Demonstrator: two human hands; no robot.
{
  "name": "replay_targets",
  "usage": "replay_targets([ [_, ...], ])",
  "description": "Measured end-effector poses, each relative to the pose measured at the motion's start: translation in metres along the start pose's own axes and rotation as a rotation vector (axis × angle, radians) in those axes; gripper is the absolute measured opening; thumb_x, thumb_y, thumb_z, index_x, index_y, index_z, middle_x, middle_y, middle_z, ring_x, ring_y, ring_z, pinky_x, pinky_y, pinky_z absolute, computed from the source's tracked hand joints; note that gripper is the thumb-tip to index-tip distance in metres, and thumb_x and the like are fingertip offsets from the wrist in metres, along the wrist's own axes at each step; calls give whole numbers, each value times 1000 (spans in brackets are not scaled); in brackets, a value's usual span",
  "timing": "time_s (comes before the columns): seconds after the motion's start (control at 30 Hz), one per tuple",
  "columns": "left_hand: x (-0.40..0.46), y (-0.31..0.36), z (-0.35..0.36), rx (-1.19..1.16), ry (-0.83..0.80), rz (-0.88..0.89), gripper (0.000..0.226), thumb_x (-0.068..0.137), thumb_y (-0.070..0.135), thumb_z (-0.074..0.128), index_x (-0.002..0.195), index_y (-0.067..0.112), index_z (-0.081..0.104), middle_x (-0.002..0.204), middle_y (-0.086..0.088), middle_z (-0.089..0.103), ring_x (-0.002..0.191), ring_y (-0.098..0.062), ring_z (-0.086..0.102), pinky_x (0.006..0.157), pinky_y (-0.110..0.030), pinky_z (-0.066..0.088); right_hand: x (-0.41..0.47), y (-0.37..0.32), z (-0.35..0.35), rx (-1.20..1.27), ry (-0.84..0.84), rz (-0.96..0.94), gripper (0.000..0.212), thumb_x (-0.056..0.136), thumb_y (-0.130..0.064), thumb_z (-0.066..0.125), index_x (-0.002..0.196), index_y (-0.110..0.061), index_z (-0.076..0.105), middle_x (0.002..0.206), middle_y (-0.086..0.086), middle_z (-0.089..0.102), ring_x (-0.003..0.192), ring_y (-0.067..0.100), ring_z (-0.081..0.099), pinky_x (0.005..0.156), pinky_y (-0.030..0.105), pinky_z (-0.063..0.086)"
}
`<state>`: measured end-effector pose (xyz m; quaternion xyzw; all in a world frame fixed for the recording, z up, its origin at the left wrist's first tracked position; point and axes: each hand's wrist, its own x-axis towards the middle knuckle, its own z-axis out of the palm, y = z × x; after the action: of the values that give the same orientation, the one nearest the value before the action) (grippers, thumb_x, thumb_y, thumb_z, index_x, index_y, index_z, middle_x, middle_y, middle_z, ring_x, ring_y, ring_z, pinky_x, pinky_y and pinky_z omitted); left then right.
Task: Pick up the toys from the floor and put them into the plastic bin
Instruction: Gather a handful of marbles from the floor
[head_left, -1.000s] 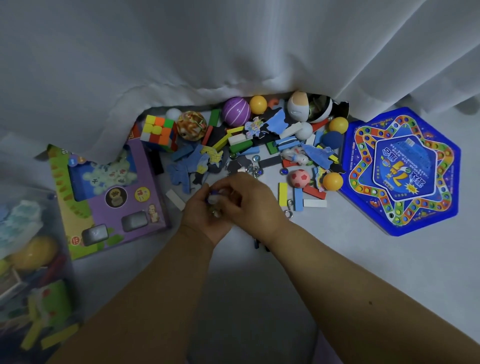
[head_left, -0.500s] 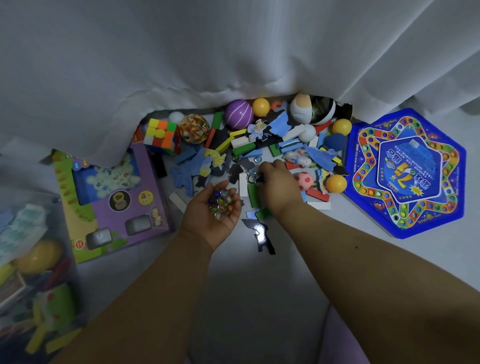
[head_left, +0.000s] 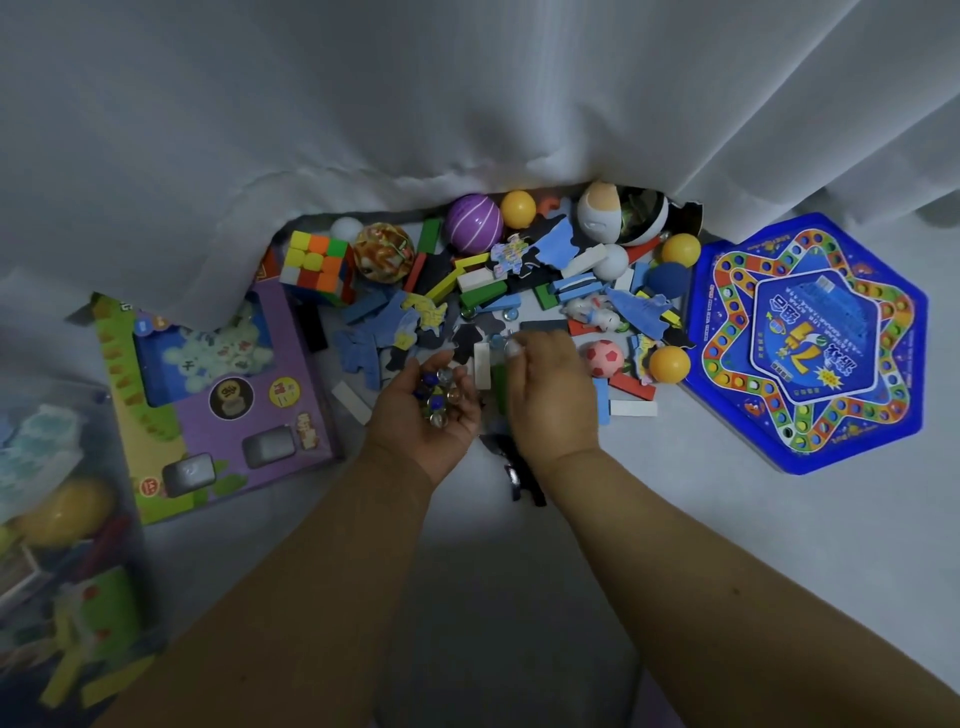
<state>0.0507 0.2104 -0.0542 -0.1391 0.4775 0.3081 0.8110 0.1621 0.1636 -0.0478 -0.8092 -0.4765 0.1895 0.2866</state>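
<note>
Head view shows the left hand (head_left: 426, 410) cupping marbles (head_left: 435, 397) while the right hand (head_left: 545, 384) pinches one from the toys (head_left: 519, 301) on the floor; keep that palm level toward the near-left plastic bin (head_left: 62, 519).

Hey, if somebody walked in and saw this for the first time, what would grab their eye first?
Probably the colourful toy heap spilled on the floor at the foot of the white curtain, with the blue hexagonal game board lying to its right. Next, the two hands in the middle: the left hand is cupped, palm up, full of glass marbles, while the right hand reaches into the heap beside it.
</note>
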Motion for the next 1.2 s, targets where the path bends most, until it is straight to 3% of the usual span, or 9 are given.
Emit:
replay_targets([
  [0.1, 0, 0, 0, 12, 16, -18, 46, 99, 42, 37, 82, 9, 63, 64, -9, 61, 66, -16, 54, 48, -15, 45, 18, 19, -8, -315, -151, 152, 34, 91, -5, 47, 124, -1, 51, 127, 18, 48, 105, 34, 53, 80, 35, 44],
  [0.27, -1, -4, 1, 30, 33, -10, 46, 99, 41, 37, 81, 7, 63, 69, -8, 58, 67, -17, 54, 49, -17, 48, 31, 23, -10, -522, -370, 108, 43, 88, 6, 46, 131, 0, 44, 132, 21, 41, 112, 34, 49, 90, 36, 44],
  [0.4, 1, -3, -1, 70, 44, 25, 45, 100, 38, 36, 82, 7, 62, 74, -9, 57, 68, -18, 53, 62, -25, 45, 27, 18, -5, -331, -249, 78, 33, 87, -4, 52, 120, -2, 55, 119, 18, 53, 100, 30, 55, 82, 36, 46],
  [0.5, 6, 0, -3, 61, 30, 68, 40, 100, 36, 35, 83, 10, 60, 81, -10, 59, 73, -19, 58, 71, -29, 49, 6, 0, -5, 21, -88, -174, 16, 82, -12, 56, 92, -3, 64, 88, 14, 61, 75, 24, 57, 63, 28, 46],
  [0.63, 2, -1, -3, -3, -77, 4, 43, 100, 41, 35, 77, 13, 58, 68, -11, 67, 64, -26, 69, 67, -36, 57, -14, -22, 5, 175, -177, -295, 23, 81, -26, 55, 87, -9, 68, 79, 7, 64, 69, 20, 60, 61, 22, 42],
  [0.73, 2, -1, -4, -52, -48, 33, 40, 99, 38, 38, 83, 11, 63, 83, -12, 67, 74, -25, 67, 72, -35, 54, -2, -15, 8, 96, -42, -246, 24, 82, -23, 51, 85, -7, 69, 77, 9, 65, 73, 26, 59, 63, 26, 41],
  [0.8, 3, 1, -6, -74, -6, 45, 38, 98, 37, 40, 84, 11, 63, 79, -9, 62, 68, -18, 59, 59, -23, 50, 16, -2, 10, -65, 6, -193, 19, 79, -14, 56, 88, -6, 70, 81, 13, 65, 77, 31, 58, 65, 29, 43],
  [0.97, 5, 1, -11, -43, 33, 20, 36, 97, 36, 41, 83, 11, 63, 77, -7, 58, 67, -16, 54, 51, -16, 47, 56, 20, 22, -445, -186, -135, 26, 80, -9, 59, 105, -5, 68, 100, 15, 61, 97, 36, 54, 76, 36, 40],
  [1.2, 9, 6, -13, -36, 32, 18, 37, 98, 37, 41, 85, 11, 63, 76, -6, 58, 67, -16, 55, 52, -18, 49, 65, 12, 27, -490, -289, -211, 27, 89, -4, 49, 113, -1, 60, 116, 19, 49, 106, 34, 47, 75, 34, 35],
])
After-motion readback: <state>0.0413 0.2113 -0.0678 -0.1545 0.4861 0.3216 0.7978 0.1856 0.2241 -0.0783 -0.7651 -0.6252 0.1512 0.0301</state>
